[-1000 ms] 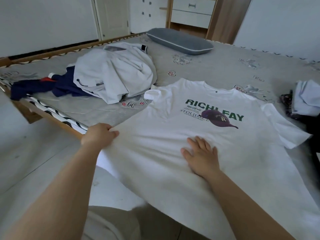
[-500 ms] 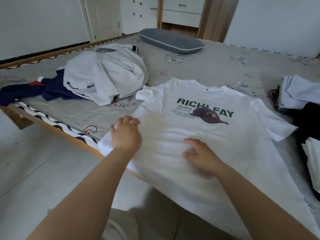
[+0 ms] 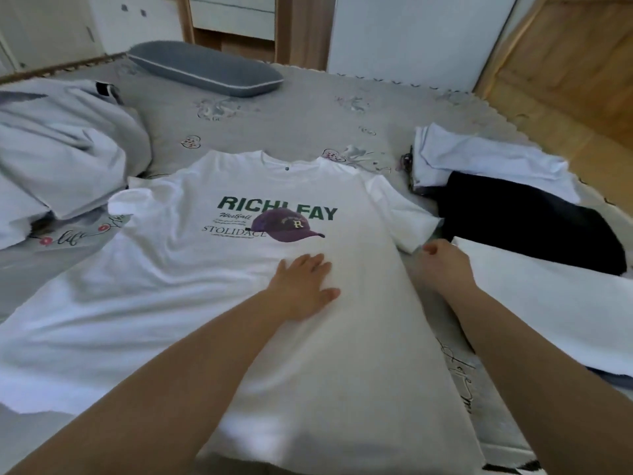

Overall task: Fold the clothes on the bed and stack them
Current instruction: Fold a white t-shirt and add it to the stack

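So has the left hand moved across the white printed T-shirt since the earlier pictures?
Yes. The left hand went from the shirt's left edge to just below the purple cap print.

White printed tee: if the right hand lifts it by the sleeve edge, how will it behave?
Likely floppy: the white printed T-shirt lies flat with soft wrinkles, so it would drape. Probably light, thin cloth. It may slide on the bed sheet, though the left hand pressing flat should pin it. The right hand is at the sleeve edge.
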